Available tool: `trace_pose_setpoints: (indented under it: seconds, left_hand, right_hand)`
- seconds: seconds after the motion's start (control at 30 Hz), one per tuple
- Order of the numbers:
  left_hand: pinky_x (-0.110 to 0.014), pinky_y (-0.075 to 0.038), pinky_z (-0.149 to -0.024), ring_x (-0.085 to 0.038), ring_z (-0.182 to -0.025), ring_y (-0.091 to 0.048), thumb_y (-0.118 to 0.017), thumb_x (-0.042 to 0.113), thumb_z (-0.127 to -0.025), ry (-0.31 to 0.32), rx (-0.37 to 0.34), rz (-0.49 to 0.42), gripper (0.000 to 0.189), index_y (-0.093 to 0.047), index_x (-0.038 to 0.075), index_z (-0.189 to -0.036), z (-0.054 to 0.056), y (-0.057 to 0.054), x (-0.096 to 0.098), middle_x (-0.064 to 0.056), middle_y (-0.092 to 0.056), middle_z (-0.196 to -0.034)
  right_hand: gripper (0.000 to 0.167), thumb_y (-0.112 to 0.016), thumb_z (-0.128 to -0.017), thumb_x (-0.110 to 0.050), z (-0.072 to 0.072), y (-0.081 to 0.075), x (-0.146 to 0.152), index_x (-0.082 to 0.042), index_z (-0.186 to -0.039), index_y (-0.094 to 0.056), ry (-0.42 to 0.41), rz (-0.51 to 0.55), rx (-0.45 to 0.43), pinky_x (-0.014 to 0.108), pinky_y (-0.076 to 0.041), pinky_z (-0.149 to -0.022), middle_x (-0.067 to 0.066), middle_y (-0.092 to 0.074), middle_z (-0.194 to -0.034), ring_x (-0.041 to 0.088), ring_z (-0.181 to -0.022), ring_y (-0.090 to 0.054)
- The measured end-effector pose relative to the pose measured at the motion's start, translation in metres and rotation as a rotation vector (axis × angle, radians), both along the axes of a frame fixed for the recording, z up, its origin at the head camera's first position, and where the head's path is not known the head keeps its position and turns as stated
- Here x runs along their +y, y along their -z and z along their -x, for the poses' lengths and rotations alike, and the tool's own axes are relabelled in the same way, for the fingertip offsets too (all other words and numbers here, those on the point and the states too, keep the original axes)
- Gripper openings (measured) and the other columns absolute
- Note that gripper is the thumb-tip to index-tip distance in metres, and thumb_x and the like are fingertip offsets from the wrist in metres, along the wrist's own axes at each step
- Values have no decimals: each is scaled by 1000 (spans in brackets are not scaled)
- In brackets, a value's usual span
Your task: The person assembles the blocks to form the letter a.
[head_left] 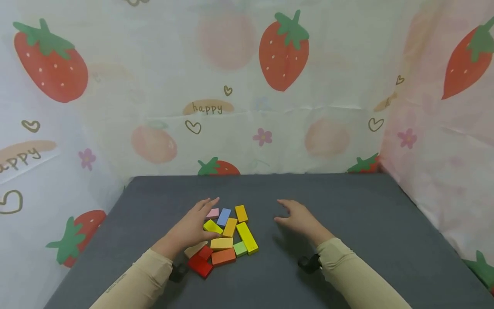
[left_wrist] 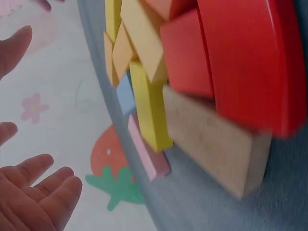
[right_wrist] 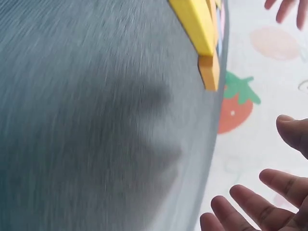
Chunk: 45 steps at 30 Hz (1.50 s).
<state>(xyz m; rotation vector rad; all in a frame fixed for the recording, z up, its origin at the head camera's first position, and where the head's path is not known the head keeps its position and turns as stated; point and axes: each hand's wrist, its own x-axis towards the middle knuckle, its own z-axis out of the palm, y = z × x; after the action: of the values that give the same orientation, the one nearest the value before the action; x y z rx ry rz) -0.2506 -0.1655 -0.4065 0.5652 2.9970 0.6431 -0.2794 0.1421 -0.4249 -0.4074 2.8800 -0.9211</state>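
Observation:
Several coloured wooden blocks lie in a loose cluster left of the table's middle. Among them are a long yellow block (head_left: 247, 238), a blue block (head_left: 224, 217), a green block (head_left: 240, 249), an orange-red block (head_left: 223, 257), a red block (head_left: 200, 266) and a pink block (left_wrist: 145, 149). A plain wood block (left_wrist: 216, 139) leans by the red ones. My left hand (head_left: 190, 228) hovers over the cluster's left side, fingers spread and holding nothing. Right of the cluster, my right hand (head_left: 302, 220) hangs above the table with relaxed fingers, its shadow beneath.
The dark grey table (head_left: 347, 206) stretches to a white curtain (head_left: 247, 98) printed with strawberries at the back and both sides. Each wrist wears a dark camera mount, such as the right mount (head_left: 309, 263).

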Motion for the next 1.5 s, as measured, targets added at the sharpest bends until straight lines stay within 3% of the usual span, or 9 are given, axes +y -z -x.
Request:
trace_pose_setpoints:
  seconds: [0.23, 0.43, 0.67, 0.77, 0.93, 1.2, 1.5]
  left_hand:
    - [-47, -39, -95, -27, -121, -42, -79, 33, -70, -9, -52, -52, 92, -26, 21, -144, 0, 14, 13, -10, -34, -141]
    - [-44, -43, -90, -28, -108, -51, -77, 32, -72, 29, -80, -97, 76, -41, 11, -136, 2, 19, 25, -13, -47, -131]
    - [-37, -49, -81, -23, -97, -58, -77, 26, -73, 75, -131, -162, 61, -52, 5, -126, 2, 27, 36, -9, -58, -113]
    - [-33, -50, -75, -18, -85, -58, -77, 24, -73, 75, -155, -167, 48, -60, 5, -113, 2, 32, 38, -4, -62, -96]
    - [-28, -45, -64, -15, -69, -50, -77, 24, -72, 51, -186, -155, 30, -66, 9, -94, 3, 38, 44, 3, -55, -74]
    - [-27, -40, -60, -13, -63, -45, -79, 25, -69, 60, -128, -76, 22, -66, 11, -79, 3, 44, 56, 4, -50, -64]
    - [-27, -35, -56, -12, -57, -42, -80, 24, -68, 50, -167, -52, 21, -62, 12, -69, 1, 43, 64, 3, -42, -56]
  right_hand:
    - [57, -65, -84, -27, 3, 12, -32, -10, -134, -45, 12, 52, -83, 43, -46, -83, 13, -51, -127, 29, -107, -53]
    - [53, -67, -83, -29, 3, 17, -54, -9, -129, -50, 12, 69, -140, 43, -46, -82, 12, -56, -119, 29, -106, -54]
    - [46, -71, -79, -28, -1, 24, -71, -7, -118, -58, -8, 93, -193, 35, -49, -69, 7, -61, -98, 18, -79, -57]
    - [45, -72, -78, -26, -2, 27, -75, -6, -116, -58, -18, 132, -210, 31, -49, -62, 6, -60, -92, 16, -69, -56]
    - [40, -73, -76, -24, -4, 33, -79, -4, -108, -61, -29, 150, -186, 27, -45, -55, 3, -56, -81, 15, -62, -53]
    - [31, -76, -73, -21, -5, 40, -82, -6, -97, -65, 7, 116, -120, 28, -42, -57, 2, -53, -77, 16, -67, -48]
    - [19, -73, -75, -15, -12, 33, -92, -5, -83, -59, 29, 42, -124, 30, -43, -59, 4, -51, -78, 18, -69, -48]
